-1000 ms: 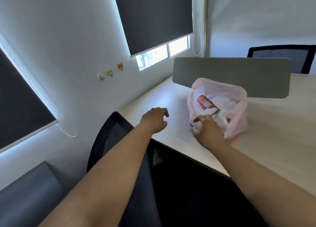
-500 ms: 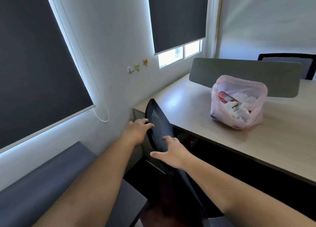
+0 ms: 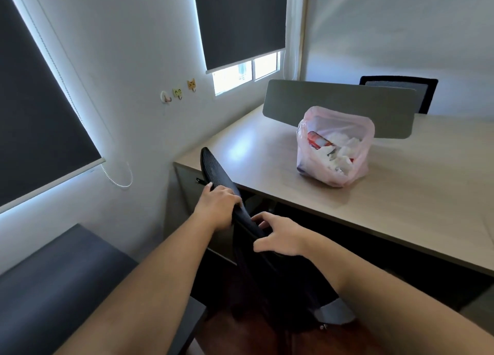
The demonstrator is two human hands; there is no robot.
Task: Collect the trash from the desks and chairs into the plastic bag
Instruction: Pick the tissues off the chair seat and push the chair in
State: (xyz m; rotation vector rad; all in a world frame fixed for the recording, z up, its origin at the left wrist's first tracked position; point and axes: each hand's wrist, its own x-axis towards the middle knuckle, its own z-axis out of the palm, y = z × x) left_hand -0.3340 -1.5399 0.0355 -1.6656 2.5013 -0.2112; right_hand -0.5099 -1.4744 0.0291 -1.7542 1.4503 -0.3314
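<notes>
A pink plastic bag [image 3: 359,167] stands open on the light wooden desk [image 3: 401,202], filled with white crumpled paper and a red wrapper [image 3: 316,140]. A black mesh office chair [image 3: 216,171] stands at the desk's near left corner, its backrest turned edge-on to me. My left hand [image 3: 217,207] grips the top edge of the backrest. My right hand [image 3: 278,235] rests on the same edge a little lower, fingers spread over it. The chair's seat is dark and mostly hidden behind the backrest and my arms.
A grey divider panel [image 3: 339,106] stands across the desk behind the bag, with a second black chair [image 3: 417,87] beyond it. A dark grey bench [image 3: 53,288] lies at lower left along the wall. Dark roller blinds cover the windows; small hooks [image 3: 177,94] dot the wall.
My right hand left the bag and both hands moved down to the chair's backrest. The left hand closed on its top edge, and the view pulled back from the desk.
</notes>
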